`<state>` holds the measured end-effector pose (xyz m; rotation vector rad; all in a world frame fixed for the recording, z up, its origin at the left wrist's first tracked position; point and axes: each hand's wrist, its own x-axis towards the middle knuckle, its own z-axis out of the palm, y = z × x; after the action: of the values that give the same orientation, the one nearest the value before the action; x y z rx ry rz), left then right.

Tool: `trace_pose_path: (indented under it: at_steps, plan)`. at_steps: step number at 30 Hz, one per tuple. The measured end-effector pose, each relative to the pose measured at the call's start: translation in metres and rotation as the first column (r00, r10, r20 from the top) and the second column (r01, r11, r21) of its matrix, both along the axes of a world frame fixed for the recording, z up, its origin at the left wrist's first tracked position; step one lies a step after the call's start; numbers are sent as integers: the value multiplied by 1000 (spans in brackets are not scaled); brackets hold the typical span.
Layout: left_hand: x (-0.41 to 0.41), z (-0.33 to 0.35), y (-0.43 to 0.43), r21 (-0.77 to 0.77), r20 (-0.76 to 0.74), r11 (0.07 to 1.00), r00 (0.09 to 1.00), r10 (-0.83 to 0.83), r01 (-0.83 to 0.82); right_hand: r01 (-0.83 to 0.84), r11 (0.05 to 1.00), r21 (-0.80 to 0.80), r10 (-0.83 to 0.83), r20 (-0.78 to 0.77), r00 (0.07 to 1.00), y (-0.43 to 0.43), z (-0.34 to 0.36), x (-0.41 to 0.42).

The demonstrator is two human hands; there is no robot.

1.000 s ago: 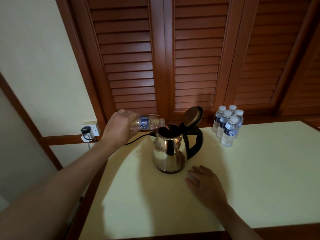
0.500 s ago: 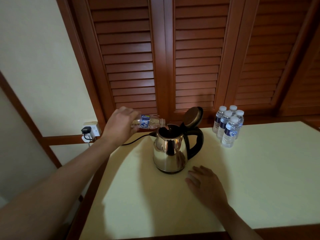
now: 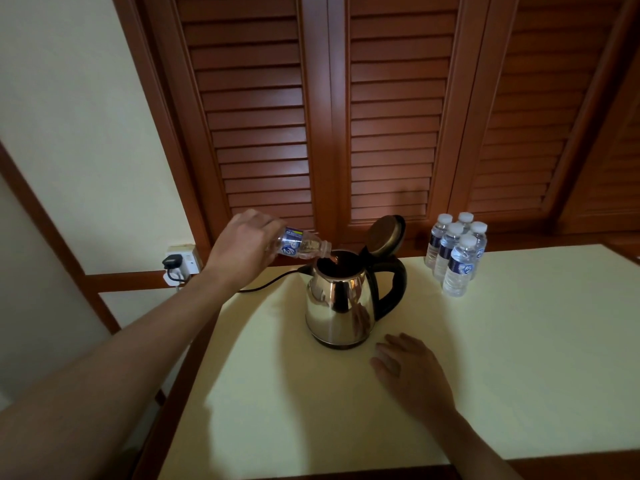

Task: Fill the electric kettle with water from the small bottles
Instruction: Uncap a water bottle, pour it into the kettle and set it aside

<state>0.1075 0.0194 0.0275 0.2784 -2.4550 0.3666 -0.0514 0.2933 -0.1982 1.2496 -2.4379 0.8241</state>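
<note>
Now, our left hand (image 3: 242, 244): gripping clear ribbed plastic bottle (image 3: 298, 247), tipped over kettle
Kettle (image 3: 341, 304): rounded polished steel, lid up
Our right hand (image 3: 412, 370): open, flat on smooth desk (image 3: 519, 358)

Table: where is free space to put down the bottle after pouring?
The table is bare right of the right hand, below the capped bottles, and left of the kettle toward the near edge. It is crowded between the kettle handle and those bottles.

kettle (image 3: 337, 303): shiny steel, black handle
bottles (image 3: 456, 258) at 2 o'clock: clear, blue labels, white caps
table (image 3: 519, 358): pale yellow
shutters (image 3: 391, 116): reddish-brown slats
</note>
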Motion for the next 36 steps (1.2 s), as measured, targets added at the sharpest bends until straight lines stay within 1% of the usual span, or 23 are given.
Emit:
trace_pose_path:
  at_steps: [4,10,17,21,24,26,28,31,34,36]
  plan:
    - [-1,4,4,-50,0,999,1000,-17,17,10,1000,23,-10,25,1000,1,1,0]
    - [-10,5,4,-160,62,987,998,-17,27,25,999,28,-26,60,998,0,0,1]
    - [-22,11,13,-319,46,938,991,-127,135,8,999,42,-11,65,998,0,1,1]
    - [-28,10,16,-360,74,919,987,-143,160,-4,1000,28,1,82,997,0,0,0]
    - [-29,8,16,-348,11,928,990,-138,133,-5,1000,20,3,79,997,1,0,0]
    - [-28,5,16,-279,-62,955,991,-117,96,-3,1000,22,1,86,996,2,1,1]
    - [-23,-4,16,-165,-153,985,986,-72,46,0,999,33,-3,84,996,2,2,2]
    - [-10,-26,20,99,-301,995,952,49,-20,-12,999,36,9,88,996,2,4,2]
    - [5,-60,24,374,-317,926,932,178,-49,-20,999,30,18,73,997,2,6,3]
    - [14,-86,30,539,-340,842,919,198,17,-22,1000,19,21,45,999,2,9,5]
